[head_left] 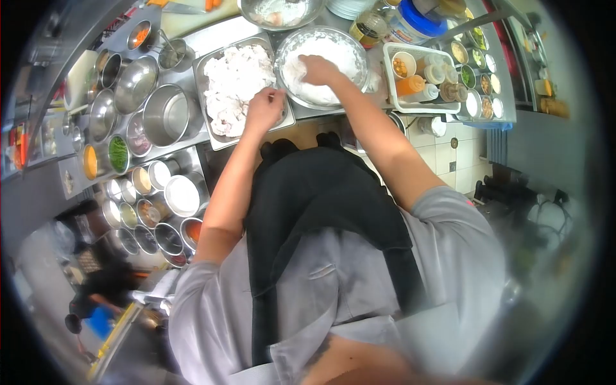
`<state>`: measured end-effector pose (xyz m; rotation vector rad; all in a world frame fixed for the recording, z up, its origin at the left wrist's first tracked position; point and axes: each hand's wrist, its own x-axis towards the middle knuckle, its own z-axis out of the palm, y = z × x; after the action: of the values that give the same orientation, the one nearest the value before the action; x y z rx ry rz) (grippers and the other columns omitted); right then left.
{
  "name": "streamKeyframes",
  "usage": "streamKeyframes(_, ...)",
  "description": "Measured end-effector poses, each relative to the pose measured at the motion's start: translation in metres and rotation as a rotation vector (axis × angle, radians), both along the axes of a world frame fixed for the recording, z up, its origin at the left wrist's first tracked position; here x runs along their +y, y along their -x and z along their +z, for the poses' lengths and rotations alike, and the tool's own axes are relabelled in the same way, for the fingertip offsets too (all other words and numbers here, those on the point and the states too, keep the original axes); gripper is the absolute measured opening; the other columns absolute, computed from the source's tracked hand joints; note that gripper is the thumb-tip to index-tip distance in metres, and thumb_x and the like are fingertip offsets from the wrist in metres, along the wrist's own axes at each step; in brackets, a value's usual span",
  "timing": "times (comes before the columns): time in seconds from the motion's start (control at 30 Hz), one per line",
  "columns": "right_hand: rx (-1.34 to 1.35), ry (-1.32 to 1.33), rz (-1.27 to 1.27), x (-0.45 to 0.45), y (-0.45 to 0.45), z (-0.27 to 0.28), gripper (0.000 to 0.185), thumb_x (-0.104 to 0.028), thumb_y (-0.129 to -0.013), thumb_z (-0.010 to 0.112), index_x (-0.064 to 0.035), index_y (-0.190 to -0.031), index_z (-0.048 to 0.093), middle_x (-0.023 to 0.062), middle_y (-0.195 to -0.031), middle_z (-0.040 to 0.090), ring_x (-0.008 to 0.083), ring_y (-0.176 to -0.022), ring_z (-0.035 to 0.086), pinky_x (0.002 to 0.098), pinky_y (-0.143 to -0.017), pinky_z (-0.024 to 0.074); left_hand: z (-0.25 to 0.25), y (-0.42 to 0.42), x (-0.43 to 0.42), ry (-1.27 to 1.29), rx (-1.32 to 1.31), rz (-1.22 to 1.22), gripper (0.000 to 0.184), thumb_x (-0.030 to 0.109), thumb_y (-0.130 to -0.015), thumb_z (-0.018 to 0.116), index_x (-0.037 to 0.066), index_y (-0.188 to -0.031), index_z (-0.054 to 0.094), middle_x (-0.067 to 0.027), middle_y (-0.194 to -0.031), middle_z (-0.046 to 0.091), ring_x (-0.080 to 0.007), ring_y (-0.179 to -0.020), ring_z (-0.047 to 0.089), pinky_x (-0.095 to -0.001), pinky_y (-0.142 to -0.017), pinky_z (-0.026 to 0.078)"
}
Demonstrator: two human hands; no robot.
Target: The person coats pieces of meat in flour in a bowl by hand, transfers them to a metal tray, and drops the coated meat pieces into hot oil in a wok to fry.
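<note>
My left hand (266, 110) hovers at the right edge of a rectangular metal tray (226, 142). Its fingers are curled closed, and whatever they hold, if anything, is hidden. White, flour-coated pieces (234, 80) are heaped in the tray. Just right of it stands a round metal bowl (366, 61) of white flour-like powder (327, 48). My right hand (317, 69) reaches into this bowl, its fingers bent together at the powder. What those fingers grip cannot be made out.
Behind stands another metal bowl (305, 24) with white powder. At right, a white bin (391, 106) holds squeeze bottles, near a blue-lidded tub (420, 22). Left are a deep steel pot (168, 109), several bowls and ingredient tins. A cutting board (192, 22) lies at the back left.
</note>
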<state>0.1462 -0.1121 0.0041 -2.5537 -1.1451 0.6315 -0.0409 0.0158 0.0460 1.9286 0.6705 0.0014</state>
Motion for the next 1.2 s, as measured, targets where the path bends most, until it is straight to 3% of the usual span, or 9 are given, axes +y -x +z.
streamKeyframes(0.03, 0.001, 0.040, 0.013, 0.006, 0.006, 0.008, 0.069, -0.023, -0.076, 0.074, -0.0102, -0.139, 0.047, 0.0191, -0.130, 0.058, 0.0352, -0.119, 0.056, 0.0424, -0.096, 0.0490, -0.003, -0.009, -0.003, 0.043, 0.066, -0.044, 0.034, 0.030, -0.095, 0.060, -0.004, -0.091, 0.063, -0.0101, -0.067, 0.065, -0.0154, -0.050, 0.061, -0.0303, -0.050, 0.048)
streamKeyframes(0.23, -0.042, -0.097, -0.104, -0.004, -0.004, 0.011, 0.055, -0.015, -0.074, 0.070, -0.0078, -0.127, 0.060, 0.0203, -0.118, 0.065, 0.0332, -0.113, 0.061, 0.0431, -0.095, 0.0498, -0.020, -0.025, -0.010, 0.108, 0.048, -0.031, 0.032, 0.027, -0.095, 0.059, -0.004, -0.088, 0.059, -0.0119, -0.070, 0.066, -0.0163, -0.049, 0.061, -0.0306, -0.048, 0.048)
streamKeyframes(0.3, -0.077, -0.232, -0.306, -0.009, -0.016, 0.007, 0.052, -0.015, -0.073, 0.070, -0.0032, -0.123, 0.063, 0.0241, -0.112, 0.066, 0.0365, -0.106, 0.064, 0.0420, -0.094, 0.0500, -0.022, -0.026, -0.009, 0.107, 0.053, -0.036, 0.031, 0.027, -0.095, 0.059, -0.004, -0.089, 0.058, -0.0113, -0.070, 0.066, -0.0162, -0.049, 0.061, -0.0302, -0.047, 0.048)
streamKeyframes(0.63, 0.030, -0.303, -0.506, 0.032, -0.031, -0.031, 0.067, -0.033, -0.068, 0.076, -0.0004, -0.124, 0.061, 0.0254, -0.113, 0.066, 0.0353, -0.108, 0.064, 0.0368, -0.096, 0.0498, -0.036, -0.026, -0.004, 0.163, 0.026, -0.016, 0.031, 0.027, -0.095, 0.060, -0.001, -0.084, 0.053, -0.0109, -0.069, 0.063, -0.0165, -0.049, 0.060, -0.0297, -0.044, 0.047)
streamKeyframes(0.7, 0.005, -0.380, -0.466, 0.021, -0.035, -0.015, 0.070, -0.024, -0.064, 0.080, 0.0026, -0.125, 0.061, 0.0253, -0.116, 0.066, 0.0346, -0.106, 0.065, 0.0370, -0.093, 0.0512, -0.032, -0.024, -0.002, 0.180, 0.011, 0.021, 0.032, 0.028, -0.095, 0.060, -0.001, -0.082, 0.051, -0.0106, -0.068, 0.063, -0.0163, -0.049, 0.060, -0.0298, -0.044, 0.047)
streamKeyframes(0.9, 0.405, -0.305, -0.444, 0.001, -0.039, 0.019, 0.073, -0.030, -0.065, 0.082, 0.0031, -0.125, 0.060, 0.0241, -0.118, 0.065, 0.0322, -0.110, 0.064, 0.0358, -0.095, 0.0503, -0.038, -0.030, 0.001, 0.152, 0.000, 0.003, 0.032, 0.027, -0.096, 0.059, 0.000, -0.081, 0.049, -0.0103, -0.068, 0.063, -0.0164, -0.049, 0.060, -0.0303, -0.044, 0.047)
streamKeyframes(1.0, -0.007, 0.001, 0.020, 0.015, -0.027, -0.012, 0.070, -0.037, -0.065, 0.080, -0.0027, -0.124, 0.063, 0.0213, -0.117, 0.066, 0.0317, -0.108, 0.065, 0.0349, -0.094, 0.0503, -0.039, -0.029, 0.001, 0.160, -0.011, -0.006, 0.032, 0.027, -0.096, 0.058, 0.000, -0.081, 0.049, -0.0103, -0.069, 0.063, -0.0168, -0.048, 0.060, -0.0308, -0.044, 0.047)
streamKeyframes(1.13, -0.027, 0.013, 0.062, 0.020, -0.025, -0.002, 0.067, -0.035, -0.063, 0.081, -0.0039, -0.120, 0.066, 0.0208, -0.115, 0.067, 0.0319, -0.105, 0.066, 0.0357, -0.093, 0.0509, -0.043, -0.030, 0.005, 0.160, -0.006, -0.025, 0.031, 0.027, -0.096, 0.058, 0.000, -0.082, 0.049, -0.0110, -0.070, 0.064, -0.0174, -0.049, 0.060, -0.0312, -0.045, 0.048)
streamKeyframes(1.2, 0.079, -0.109, -0.094, 0.005, -0.034, 0.016, 0.065, -0.032, -0.061, 0.083, -0.0037, -0.117, 0.068, 0.0214, -0.113, 0.068, 0.0322, -0.102, 0.067, 0.0358, -0.091, 0.0520, -0.045, -0.030, 0.005, 0.162, -0.020, -0.016, 0.031, 0.027, -0.095, 0.058, 0.000, -0.083, 0.049, -0.0114, -0.070, 0.064, -0.0176, -0.049, 0.060, -0.0311, -0.045, 0.048)
